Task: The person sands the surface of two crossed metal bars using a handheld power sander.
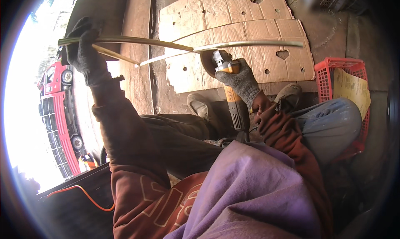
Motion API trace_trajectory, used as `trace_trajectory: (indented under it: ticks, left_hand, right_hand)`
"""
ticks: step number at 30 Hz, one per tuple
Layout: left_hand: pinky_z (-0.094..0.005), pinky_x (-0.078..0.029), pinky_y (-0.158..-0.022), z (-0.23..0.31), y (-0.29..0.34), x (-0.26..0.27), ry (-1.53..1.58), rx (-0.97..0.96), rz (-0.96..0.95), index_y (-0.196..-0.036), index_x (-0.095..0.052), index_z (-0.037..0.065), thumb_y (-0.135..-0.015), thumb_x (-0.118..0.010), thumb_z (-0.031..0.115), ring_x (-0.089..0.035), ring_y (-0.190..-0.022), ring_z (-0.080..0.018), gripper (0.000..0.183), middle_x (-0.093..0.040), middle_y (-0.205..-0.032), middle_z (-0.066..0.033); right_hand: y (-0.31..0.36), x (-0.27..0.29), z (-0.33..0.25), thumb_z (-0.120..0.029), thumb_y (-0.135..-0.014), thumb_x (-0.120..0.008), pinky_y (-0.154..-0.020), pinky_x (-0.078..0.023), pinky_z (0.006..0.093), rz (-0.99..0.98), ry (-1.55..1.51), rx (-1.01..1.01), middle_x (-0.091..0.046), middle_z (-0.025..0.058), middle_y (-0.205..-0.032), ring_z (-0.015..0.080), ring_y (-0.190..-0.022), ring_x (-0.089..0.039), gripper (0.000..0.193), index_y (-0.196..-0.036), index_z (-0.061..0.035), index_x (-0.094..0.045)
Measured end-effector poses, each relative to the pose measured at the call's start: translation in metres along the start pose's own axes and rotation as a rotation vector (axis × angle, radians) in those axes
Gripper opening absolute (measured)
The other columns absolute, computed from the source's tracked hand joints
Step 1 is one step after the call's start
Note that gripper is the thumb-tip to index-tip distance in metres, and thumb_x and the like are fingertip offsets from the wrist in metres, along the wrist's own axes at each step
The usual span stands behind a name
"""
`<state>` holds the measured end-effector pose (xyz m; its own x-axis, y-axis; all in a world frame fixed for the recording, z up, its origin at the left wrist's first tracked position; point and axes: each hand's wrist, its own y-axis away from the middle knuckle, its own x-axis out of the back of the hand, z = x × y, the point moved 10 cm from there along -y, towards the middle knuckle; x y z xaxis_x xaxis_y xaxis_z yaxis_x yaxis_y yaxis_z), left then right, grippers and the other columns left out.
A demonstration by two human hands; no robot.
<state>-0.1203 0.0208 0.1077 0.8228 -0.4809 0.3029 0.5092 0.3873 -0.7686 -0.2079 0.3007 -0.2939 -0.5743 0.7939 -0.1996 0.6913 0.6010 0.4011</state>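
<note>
My left hand, in a dark grey knitted glove, is closed around one end of a thin metal frame. Its brassy and silvery bars meet at sharp angles, and one long bar reaches to the right over the cardboard. In my right hand, also gloved, is a yellow and grey angle grinder, gripped near its head. The grinder's round disc is at the frame, just below where two bars come together. Whether the disc touches the metal, I cannot tell.
Flattened cardboard with punched holes lies on the floor ahead. On the right, beside my knee, stands a red plastic crate holding a brownish sheet. An orange cord runs at the lower left. A red truck is outside, left.
</note>
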Motion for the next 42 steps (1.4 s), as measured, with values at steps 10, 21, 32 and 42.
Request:
trace_trajectory:
  ticks: [10,21,32,42]
  left_hand:
    - [-0.0497,-0.056,-0.102,-0.017,0.000,0.002,0.142,0.148,-0.054,-0.098,-0.064,-0.007,-0.079,-0.059,0.000,-0.066,-0.118,-0.0403,0.021,-0.067,-0.122,-0.0270]
    - [-0.0564,-0.049,-0.111,0.017,0.011,-0.015,-0.059,-0.099,-0.204,-0.097,-0.058,-0.006,-0.086,-0.048,-0.009,-0.063,-0.122,-0.0475,0.016,-0.063,-0.132,-0.0291]
    - [-0.0503,-0.042,-0.118,-0.041,-0.006,-0.014,0.401,0.223,-0.263,-0.139,-0.052,-0.013,-0.103,-0.047,0.013,-0.055,-0.134,-0.0374,0.045,-0.053,-0.146,-0.0287]
    - [-0.0590,-0.047,-0.114,-0.091,0.000,0.031,0.344,0.363,-0.049,-0.105,-0.070,-0.002,-0.084,-0.058,-0.009,-0.060,-0.127,-0.0430,0.025,-0.062,-0.136,-0.0278]
  right_hand:
    - [-0.013,-0.004,0.011,-0.035,-0.073,-0.093,-0.079,-0.057,0.0343,-0.009,-0.083,0.204,-0.069,0.0081,-0.102,0.0172,-0.087,-0.068,0.066,-0.118,-0.0039,-0.056]
    - [-0.005,0.002,-0.003,-0.042,-0.066,-0.094,-0.080,-0.058,0.0370,0.001,0.194,0.040,-0.068,0.0157,-0.105,0.0215,-0.090,-0.069,0.080,-0.121,-0.0008,-0.054]
    - [0.007,-0.003,-0.006,-0.040,-0.067,-0.093,-0.077,-0.059,0.0355,-0.035,0.126,0.044,-0.069,0.0135,-0.101,0.0203,-0.086,-0.070,0.074,-0.120,-0.0029,-0.056]
    - [0.036,-0.012,0.015,-0.029,-0.070,-0.091,-0.078,-0.059,0.0343,-0.111,0.186,-0.018,-0.070,0.0130,-0.100,0.0188,-0.086,-0.070,0.066,-0.117,-0.0034,-0.053]
